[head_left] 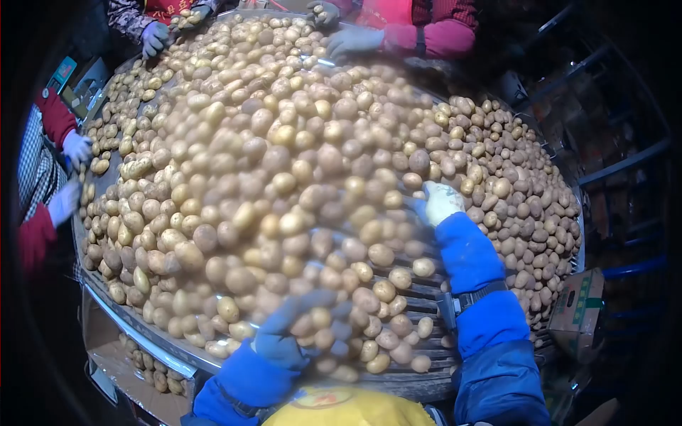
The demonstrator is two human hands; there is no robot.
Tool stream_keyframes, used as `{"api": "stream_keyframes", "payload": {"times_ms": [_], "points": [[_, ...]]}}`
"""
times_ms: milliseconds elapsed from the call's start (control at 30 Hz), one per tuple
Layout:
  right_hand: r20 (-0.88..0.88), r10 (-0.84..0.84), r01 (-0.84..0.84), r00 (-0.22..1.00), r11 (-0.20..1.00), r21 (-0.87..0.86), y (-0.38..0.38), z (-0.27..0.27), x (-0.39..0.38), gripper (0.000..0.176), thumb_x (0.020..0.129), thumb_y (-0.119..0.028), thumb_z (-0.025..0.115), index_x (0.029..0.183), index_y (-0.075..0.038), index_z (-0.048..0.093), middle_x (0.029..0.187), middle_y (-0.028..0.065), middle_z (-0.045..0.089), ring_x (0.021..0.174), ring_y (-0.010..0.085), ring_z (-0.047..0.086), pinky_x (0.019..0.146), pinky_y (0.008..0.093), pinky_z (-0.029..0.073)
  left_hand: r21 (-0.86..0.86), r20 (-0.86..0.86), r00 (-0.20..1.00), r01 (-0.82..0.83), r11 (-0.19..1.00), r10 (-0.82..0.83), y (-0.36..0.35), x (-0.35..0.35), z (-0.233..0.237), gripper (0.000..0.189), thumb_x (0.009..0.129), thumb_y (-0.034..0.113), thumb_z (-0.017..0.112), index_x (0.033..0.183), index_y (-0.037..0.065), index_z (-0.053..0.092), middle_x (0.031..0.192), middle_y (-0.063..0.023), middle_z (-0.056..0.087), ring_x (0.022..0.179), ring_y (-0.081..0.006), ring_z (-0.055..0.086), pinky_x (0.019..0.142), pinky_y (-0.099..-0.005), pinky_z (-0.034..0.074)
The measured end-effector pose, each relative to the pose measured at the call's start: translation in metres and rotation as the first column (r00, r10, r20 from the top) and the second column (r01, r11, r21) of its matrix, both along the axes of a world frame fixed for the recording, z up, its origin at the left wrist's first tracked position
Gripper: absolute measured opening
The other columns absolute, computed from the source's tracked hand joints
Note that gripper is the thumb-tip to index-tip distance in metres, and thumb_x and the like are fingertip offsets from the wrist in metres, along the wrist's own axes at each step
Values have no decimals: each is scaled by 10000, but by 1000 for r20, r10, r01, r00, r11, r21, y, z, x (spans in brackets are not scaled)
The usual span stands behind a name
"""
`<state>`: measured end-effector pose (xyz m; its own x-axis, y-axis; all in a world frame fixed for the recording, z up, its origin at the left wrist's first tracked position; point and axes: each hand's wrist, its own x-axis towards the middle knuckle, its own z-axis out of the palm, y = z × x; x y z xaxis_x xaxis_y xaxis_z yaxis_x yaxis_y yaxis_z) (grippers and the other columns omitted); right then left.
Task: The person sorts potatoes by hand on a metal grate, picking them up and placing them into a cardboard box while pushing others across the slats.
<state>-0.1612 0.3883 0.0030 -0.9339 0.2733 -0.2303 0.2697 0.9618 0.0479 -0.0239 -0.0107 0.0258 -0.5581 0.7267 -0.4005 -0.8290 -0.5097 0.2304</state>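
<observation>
A large heap of potatoes covers a table with dark slats. My left hand, in a grey-blue glove, is at the near edge with its fingers curved around several small potatoes. The picture is blurred there. My right hand, in a pale glove with blue at the fingers, lies against the potatoes right of the middle, above the slats. Whether it holds anything is hidden, as its fingertips point away among the potatoes. Both forearms wear blue sleeves with dark straps.
Co-workers' gloved hands touch potatoes at the far left, top left and top middle. A cardboard box with potatoes stands below the near left edge. Another box is at the right, beside metal rails.
</observation>
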Motion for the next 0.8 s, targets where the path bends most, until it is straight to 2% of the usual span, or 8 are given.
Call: {"api": "stream_keyframes", "payload": {"times_ms": [100,200,300,433,467,600,700,800], "points": [[-87,47,-47,995,999,3,5,-2,8,396,967,-477,693,1058,-95,740,1051,232,757,1046,436,715,920,525,553,-2,66,998,3,1000,-3,6,-4,5,544,1138,304,527,1603,38,434,1534,-194,586,1238,-325,682,1034,-483,599],[-205,28,-54,978,991,-119,-16,10,24,367,957,-428,751,1065,-78,774,1002,182,784,965,341,759,879,465,585,-7,100,995,-16,1000,17,16,-4,-6,679,1132,535,464,1617,62,423,1502,-231,602,1138,-369,731,947,-505,644],[-221,-230,43,948,778,-627,-79,56,61,356,928,-341,838,1119,-44,795,973,103,796,912,188,743,834,370,598,28,100,995,6,1000,-8,16,-6,-9,676,1133,533,468,1636,86,399,1518,-225,586,1135,-369,732,943,-501,647],[-176,11,-141,984,649,-747,-144,96,111,474,900,-376,877,1216,-36,780,1057,165,796,897,239,771,834,360,608,114,28,998,60,992,-64,14,-5,-14,671,1111,583,503,1653,204,394,1546,-115,558,1224,-330,657,978,-520,582],[-341,-18,-290,940,488,-824,-145,71,119,471,910,-346,875,1238,-27,766,1081,175,786,885,237,740,847,341,599,32,27,999,46,998,-47,15,-4,-10,669,1097,618,513,1629,221,431,1518,-114,575,1178,-333,678,899,-507,598],[-376,-168,-149,911,716,-682,-116,60,124,418,946,-274,825,1254,-3,745,1191,212,740,1050,301,738,926,381,590,32,58,998,-38,999,36,13,-2,-6,748,1085,608,533,1599,72,445,1449,-203,633,1052,-343,752,774,-459,672],[-493,135,-319,859,896,-311,-72,21,136,399,925,-227,748,1291,-70,727,1282,200,694,1135,393,675,977,497,548,47,70,997,-36,998,33,11,-1,-8,764,1073,629,543,1584,67,464,1421,-193,650,1024,-333,752,724,-438,663],[-252,262,-285,932,957,-61,-87,24,133,407,942,-280,700,1313,-111,691,1286,168,674,1172,374,643,949,532,526,63,86,996,-16,998,10,10,-1,-11,781,1061,650,550,1577,69,477,1376,-169,674,1003,-322,751,708,-427,654]]}}
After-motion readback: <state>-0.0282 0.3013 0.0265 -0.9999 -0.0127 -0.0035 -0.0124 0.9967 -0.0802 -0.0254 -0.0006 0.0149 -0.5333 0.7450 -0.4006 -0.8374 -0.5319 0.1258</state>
